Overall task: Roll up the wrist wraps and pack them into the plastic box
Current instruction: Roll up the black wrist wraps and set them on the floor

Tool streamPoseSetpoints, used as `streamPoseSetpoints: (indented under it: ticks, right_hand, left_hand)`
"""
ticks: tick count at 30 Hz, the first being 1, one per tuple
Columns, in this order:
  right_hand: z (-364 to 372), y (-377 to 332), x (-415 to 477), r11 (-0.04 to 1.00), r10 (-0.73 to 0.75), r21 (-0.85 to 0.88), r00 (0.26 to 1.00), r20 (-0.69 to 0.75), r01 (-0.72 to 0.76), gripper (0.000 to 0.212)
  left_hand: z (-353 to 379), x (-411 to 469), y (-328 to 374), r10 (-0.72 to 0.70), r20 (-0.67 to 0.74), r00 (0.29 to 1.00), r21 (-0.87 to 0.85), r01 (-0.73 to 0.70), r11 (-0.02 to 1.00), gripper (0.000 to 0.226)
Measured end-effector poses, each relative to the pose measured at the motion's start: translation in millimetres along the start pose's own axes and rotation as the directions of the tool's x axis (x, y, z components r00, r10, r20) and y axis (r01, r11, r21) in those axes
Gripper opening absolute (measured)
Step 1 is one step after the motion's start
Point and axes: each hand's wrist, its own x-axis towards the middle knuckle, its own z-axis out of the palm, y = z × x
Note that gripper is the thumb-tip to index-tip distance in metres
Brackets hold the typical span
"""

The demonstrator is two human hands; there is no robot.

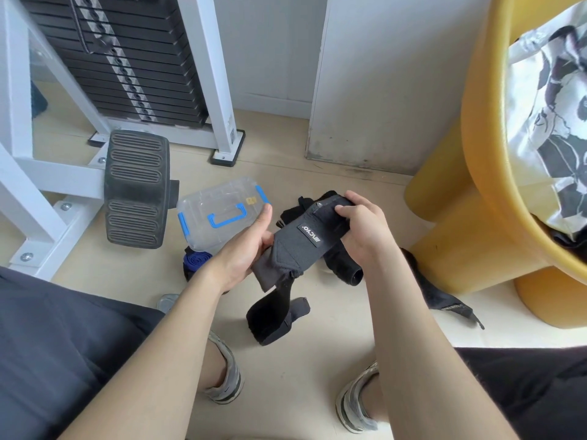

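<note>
Sitting on the floor left of your hands, the clear plastic box has its lid on, with blue latches at both ends and a blue handle on top. What lies inside cannot be made out through the lid. Just on its near side a blue roll rests on the floor, partly behind your left forearm. At the far right, the yellow tub-shaped seat holds a black-and-white printed cloth.

You hold the grey wrist wrap in the air between box and seat. Your left grip pinches its near end between thumb and fingers. Your right grip is curled over its far end. A black label with white letters sits on its middle, and a black strap hangs looped from its near end. More black wraps lie on the floor beneath and to the right.
</note>
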Motion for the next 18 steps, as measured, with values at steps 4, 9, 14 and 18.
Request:
streamPoseSetpoints:
  ticks: [4, 9, 14, 18]
  right_hand:
    - [-3.3, 1.9, 2.5, 1.000, -0.005, 0.027, 1.000, -0.014, 0.006, 0.055]
    - [-3.4, 3.0, 6.5, 1.000, -0.022, 0.021, 1.000, -0.017, 0.022, 0.056]
    - [-4.2, 1.1, 0.6, 0.986, -0.084, -0.144, 0.996, -0.027, 0.080, 0.058]
    - [4.2, -10.4, -10.5, 0.905, -0.312, -0.300, 0.950, 0.010, 0.301, 0.058]
  left_hand:
    - [-2.2, -0.4, -1.8, 0.069, 0.058, 0.996, 0.035, -0.071, 0.997, 0.081]
    - [-1.2, -4.4, 0.8, 0.068, 0.051, 0.996, 0.084, -0.073, 0.994, 0.050]
    - [-8.3, -10.8, 7.4, 0.046, 0.190, 0.981, 0.086, -0.063, 0.994, 0.036]
    - [-10.5, -14.9, 10.7, 0.034, 0.230, 0.972, 0.092, -0.057, 0.994, 0.061]
